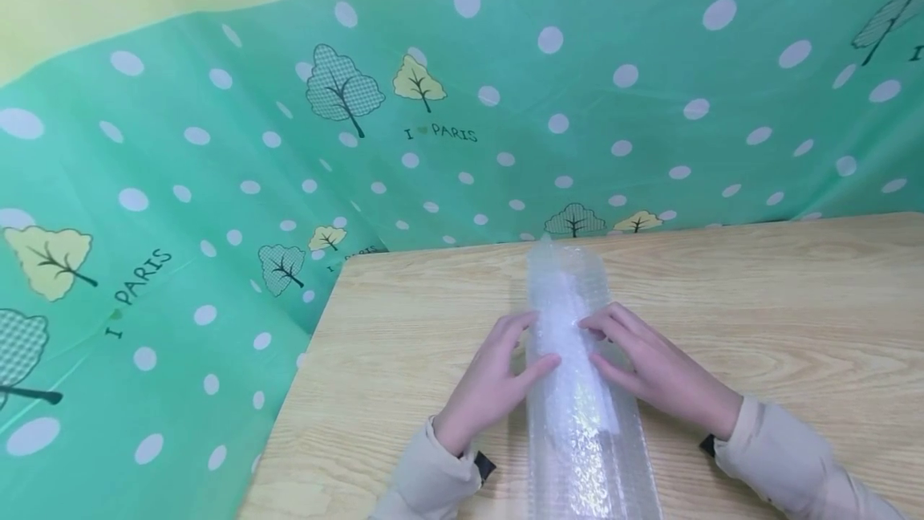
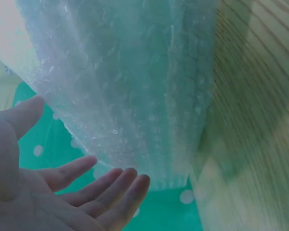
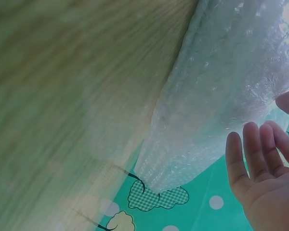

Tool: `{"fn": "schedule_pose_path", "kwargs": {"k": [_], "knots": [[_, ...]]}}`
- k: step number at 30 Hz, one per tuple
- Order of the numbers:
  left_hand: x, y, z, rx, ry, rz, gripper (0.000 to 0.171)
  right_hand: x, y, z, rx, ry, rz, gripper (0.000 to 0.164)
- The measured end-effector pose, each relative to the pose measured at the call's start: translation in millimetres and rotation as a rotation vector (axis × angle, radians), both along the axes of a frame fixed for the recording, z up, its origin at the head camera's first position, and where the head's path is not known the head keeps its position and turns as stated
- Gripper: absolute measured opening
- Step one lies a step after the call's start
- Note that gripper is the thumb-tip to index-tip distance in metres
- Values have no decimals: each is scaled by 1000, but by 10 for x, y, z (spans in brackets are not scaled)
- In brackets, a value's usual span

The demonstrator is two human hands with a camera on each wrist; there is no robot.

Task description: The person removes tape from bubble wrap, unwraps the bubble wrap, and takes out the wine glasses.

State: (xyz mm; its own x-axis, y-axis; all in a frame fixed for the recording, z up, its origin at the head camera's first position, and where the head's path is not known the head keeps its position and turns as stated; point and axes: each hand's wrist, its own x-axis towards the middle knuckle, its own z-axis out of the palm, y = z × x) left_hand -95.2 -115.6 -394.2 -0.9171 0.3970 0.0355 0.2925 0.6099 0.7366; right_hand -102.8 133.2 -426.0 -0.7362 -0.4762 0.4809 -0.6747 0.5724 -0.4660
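A long bundle of clear bubble wrap (image 1: 592, 472) lies lengthwise on the table, with a whitish shape showing through it that I cannot make out. My left hand (image 1: 494, 375) is at its left side, thumb and fingers spread apart and touching the wrap. On the opposite side, my right hand (image 1: 657, 363) has its thumb and fingertips against the wrap. The left wrist view shows the left fingers (image 2: 113, 199) loosely extended along the plastic. In the right wrist view the right fingers (image 3: 253, 149) are likewise extended, not curled round it.
The wood-grain table (image 1: 404, 319) has its left edge beside a hanging green cloth (image 1: 238, 143) with white dots and printed trees. That cloth also runs along the table's back edge, close to the bundle's far end. Light sleeves (image 1: 787, 456) cover both forearms.
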Motion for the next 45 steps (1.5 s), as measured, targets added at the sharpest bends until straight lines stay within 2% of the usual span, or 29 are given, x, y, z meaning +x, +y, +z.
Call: {"fn": "schedule_pose_path", "kwargs": {"k": [15, 27, 33, 45], "knots": [[48, 27, -1, -99, 0, 35, 82, -10, 22, -13, 18, 56, 36, 32], [87, 8, 38, -137, 37, 42, 83, 9, 63, 9, 57, 55, -11, 29], [108, 13, 62, -128, 24, 53, 85, 32, 77, 8, 65, 15, -34, 35], [99, -35, 64, -180, 47, 90, 85, 52, 94, -17, 112, -25, -66, 50]]}}
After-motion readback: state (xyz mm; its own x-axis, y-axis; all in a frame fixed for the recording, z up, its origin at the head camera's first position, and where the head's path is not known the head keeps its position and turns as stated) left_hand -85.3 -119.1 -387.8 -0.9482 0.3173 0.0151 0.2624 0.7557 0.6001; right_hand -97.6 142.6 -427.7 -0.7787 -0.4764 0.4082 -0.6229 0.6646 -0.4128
